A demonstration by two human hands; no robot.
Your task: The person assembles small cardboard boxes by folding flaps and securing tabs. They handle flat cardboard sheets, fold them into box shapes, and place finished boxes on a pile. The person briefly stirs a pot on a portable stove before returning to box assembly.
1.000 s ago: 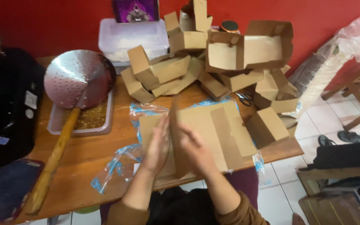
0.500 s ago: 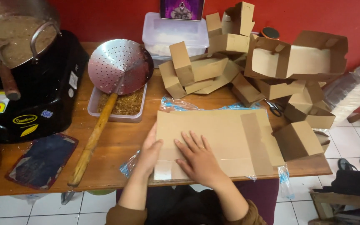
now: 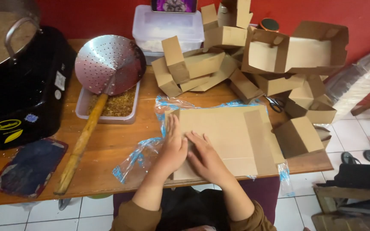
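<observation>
Both hands now side by side, left hand (image 3: 174, 147), right hand (image 3: 206, 160), fingers flat on cardboard sheet (image 3: 232, 132)

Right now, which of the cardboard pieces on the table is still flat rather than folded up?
The flat cardboard sheet under both hands, left hand and right hand, at the table's front edge. The folded boxes piled behind it already stand with raised walls.

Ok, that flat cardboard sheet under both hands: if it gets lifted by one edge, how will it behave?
The flat cardboard sheet looks thin and creased, so it would probably bend along its fold lines rather than stay rigid. It likely weighs little. Resting on clear plastic wrap, it may slide when the left hand or right hand pushes.
</observation>
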